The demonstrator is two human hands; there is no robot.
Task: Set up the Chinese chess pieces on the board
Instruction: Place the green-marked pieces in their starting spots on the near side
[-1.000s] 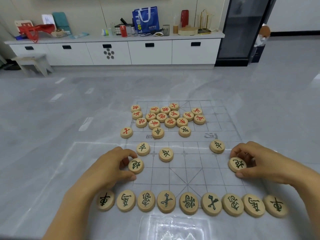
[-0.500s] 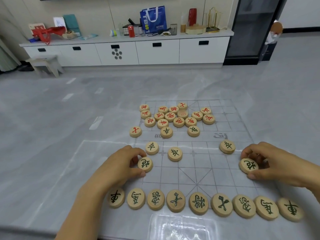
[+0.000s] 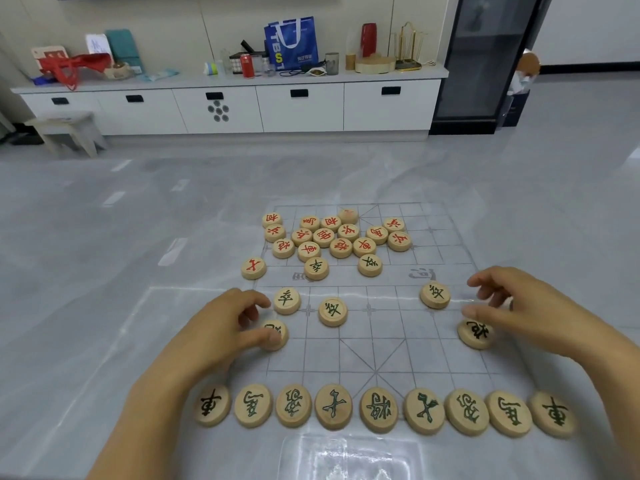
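A clear gridded board [image 3: 398, 341] lies on the grey floor. Several green-lettered pieces form a row [image 3: 377, 408] along its near edge. My left hand [image 3: 221, 330] hovers over the left cannon piece [image 3: 277, 331], thumb against its near edge and fingers raised off it. The right cannon piece [image 3: 475, 335] lies just under the thumb of my right hand [image 3: 519, 311], whose fingers are spread and lifted. Green soldier pieces sit at the left [image 3: 286, 299], middle [image 3: 332, 311] and right [image 3: 435, 295]. Red pieces [image 3: 332, 237] cluster at the far side.
Two more green soldiers [image 3: 316, 268] [image 3: 370, 265] lie by the red cluster, and one red piece [image 3: 254, 268] sits off the board's left edge. A clear plastic box [image 3: 349, 455] is at the near edge. A white cabinet [image 3: 242, 109] and stool [image 3: 65, 129] stand far back.
Both hands have loosened from the cannon pieces they pinched: fingers lifted, the right hand risen above its piece. The two cannons stay where they were set.
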